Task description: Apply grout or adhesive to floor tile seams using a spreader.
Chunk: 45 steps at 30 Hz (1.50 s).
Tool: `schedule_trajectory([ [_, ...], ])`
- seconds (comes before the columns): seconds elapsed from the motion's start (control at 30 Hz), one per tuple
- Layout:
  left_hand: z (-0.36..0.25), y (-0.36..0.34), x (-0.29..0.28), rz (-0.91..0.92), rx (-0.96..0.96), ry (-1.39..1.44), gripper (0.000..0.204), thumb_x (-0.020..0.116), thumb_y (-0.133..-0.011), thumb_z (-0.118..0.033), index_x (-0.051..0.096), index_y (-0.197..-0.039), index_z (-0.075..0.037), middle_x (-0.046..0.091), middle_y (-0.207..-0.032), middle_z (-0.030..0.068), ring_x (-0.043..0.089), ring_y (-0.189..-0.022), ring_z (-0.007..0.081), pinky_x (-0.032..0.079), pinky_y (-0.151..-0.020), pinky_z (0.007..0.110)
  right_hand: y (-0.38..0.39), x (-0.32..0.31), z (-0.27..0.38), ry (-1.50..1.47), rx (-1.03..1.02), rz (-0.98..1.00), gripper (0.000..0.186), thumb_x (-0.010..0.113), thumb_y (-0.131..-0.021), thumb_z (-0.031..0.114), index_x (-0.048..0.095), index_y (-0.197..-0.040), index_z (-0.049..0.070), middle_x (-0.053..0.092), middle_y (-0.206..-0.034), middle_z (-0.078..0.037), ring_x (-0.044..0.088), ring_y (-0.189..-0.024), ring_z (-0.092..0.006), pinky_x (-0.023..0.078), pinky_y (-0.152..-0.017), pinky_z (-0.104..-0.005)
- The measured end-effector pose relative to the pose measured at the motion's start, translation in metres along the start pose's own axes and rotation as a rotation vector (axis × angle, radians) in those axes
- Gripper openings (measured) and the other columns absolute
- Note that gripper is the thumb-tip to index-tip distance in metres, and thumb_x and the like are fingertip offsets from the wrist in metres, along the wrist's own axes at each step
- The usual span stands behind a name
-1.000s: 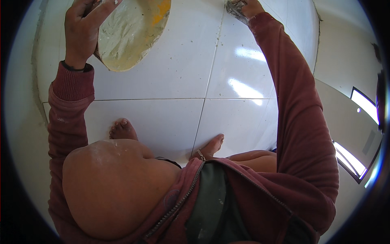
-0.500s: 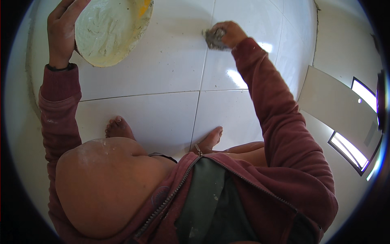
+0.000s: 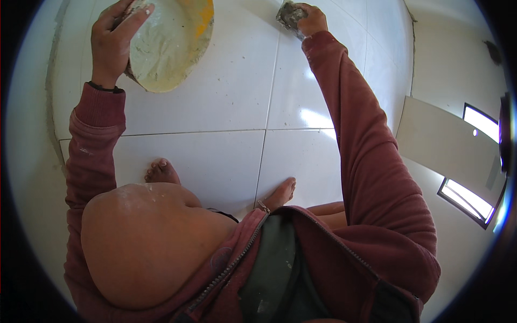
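Observation:
At the upper left is a round basin (image 3: 167, 54), coated inside with a pale, creamy paste and marked by a yellow-orange patch at its right side. My left hand (image 3: 116, 40) grips its left rim, the thumb lying over the edge with white paste on the tip. The basin looks tilted, and the fingers are partly hidden behind the rim. Farther right, my right hand (image 3: 312, 20) is closed around a grey, grimy wad (image 3: 292, 17) held at the white tiled floor (image 3: 215, 107). Whether the wad is a rag or a sponge I cannot tell.
My bare left foot (image 3: 161, 171) and right foot (image 3: 282, 195) rest on the tiles. Thin dark joints and small crumbs mark the floor. A pale wall (image 3: 447, 59) rises at the right, with a light panel (image 3: 449, 142) against it. Another wall edge runs along the left.
My right hand and the grey wad have moved farther away from me. My left hand and the basin sit slightly farther right in view, and the left thumb now lies over the rim.

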<state>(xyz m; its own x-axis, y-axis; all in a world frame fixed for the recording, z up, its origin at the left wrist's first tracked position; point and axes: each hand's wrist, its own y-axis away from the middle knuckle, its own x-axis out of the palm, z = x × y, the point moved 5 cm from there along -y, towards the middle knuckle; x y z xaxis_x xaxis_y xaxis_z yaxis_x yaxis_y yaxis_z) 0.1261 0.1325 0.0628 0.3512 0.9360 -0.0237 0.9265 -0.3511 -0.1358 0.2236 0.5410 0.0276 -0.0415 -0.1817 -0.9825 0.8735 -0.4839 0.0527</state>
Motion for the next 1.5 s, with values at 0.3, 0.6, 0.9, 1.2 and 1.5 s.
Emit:
schedule_trajectory([
  [0.3,0.0,0.0,0.005,0.042,0.037,0.016,0.038,0.053,-0.081,-0.008,0.051,-0.118,0.001,0.054,-0.114,0.0109,0.052,-0.102,0.0156,0.04,-0.089,0.026,-0.028,-0.008,0.03,0.535,-0.191,0.157,0.028,0.055,-0.075,0.015,0.064,-0.096,0.031,0.055,-0.105,-0.001,0.048,-0.104,-0.0221,0.034,-0.087,-0.0488],
  [0.6,-0.002,-0.005,0.006,0.106,0.033,-0.024,0.038,0.049,-0.081,-0.008,0.049,-0.118,0.002,0.053,-0.115,0.012,0.052,-0.104,0.017,0.039,-0.092,0.028,-0.045,-0.007,0.019,0.588,-0.142,0.154,0.034,0.056,-0.072,0.013,0.062,-0.1,0.032,0.055,-0.104,-0.003,0.048,-0.103,-0.0257,0.037,-0.087,-0.0473],
  [0.9,0.003,-0.005,0.006,0.083,0.048,-0.063,0.038,0.048,-0.082,-0.009,0.05,-0.117,0.002,0.052,-0.118,0.0124,0.051,-0.106,0.0185,0.039,-0.093,0.029,-0.084,-0.006,-0.009,0.267,-0.104,0.09,0.024,0.058,-0.07,0.013,0.068,-0.089,0.024,0.065,-0.09,-0.004,0.06,-0.088,-0.0283,0.044,-0.078,-0.0404],
  [1.2,0.009,-0.008,0.006,0.118,0.021,-0.035,0.039,0.048,-0.084,-0.012,0.047,-0.12,0.001,0.049,-0.122,0.0146,0.049,-0.11,0.0199,0.038,-0.094,0.03,-0.091,0.037,-0.023,-0.141,-0.132,0.529,0.037,0.043,-0.07,-0.005,0.068,-0.093,0.011,0.065,-0.079,-0.009,0.057,-0.067,-0.0173,0.048,-0.065,-0.0282],
  [1.5,-0.006,-0.003,0.008,0.248,0.628,-0.559,0.032,0.048,-0.086,-0.008,0.051,-0.117,0.001,0.05,-0.12,0.0158,0.05,-0.109,0.0199,0.039,-0.094,0.03,0.032,0.02,0.009,-0.172,-0.139,0.614,0.039,0.043,-0.062,-0.017,0.064,-0.089,0.002,0.063,-0.08,-0.011,0.058,-0.075,-0.0175,0.046,-0.071,-0.0259],
])
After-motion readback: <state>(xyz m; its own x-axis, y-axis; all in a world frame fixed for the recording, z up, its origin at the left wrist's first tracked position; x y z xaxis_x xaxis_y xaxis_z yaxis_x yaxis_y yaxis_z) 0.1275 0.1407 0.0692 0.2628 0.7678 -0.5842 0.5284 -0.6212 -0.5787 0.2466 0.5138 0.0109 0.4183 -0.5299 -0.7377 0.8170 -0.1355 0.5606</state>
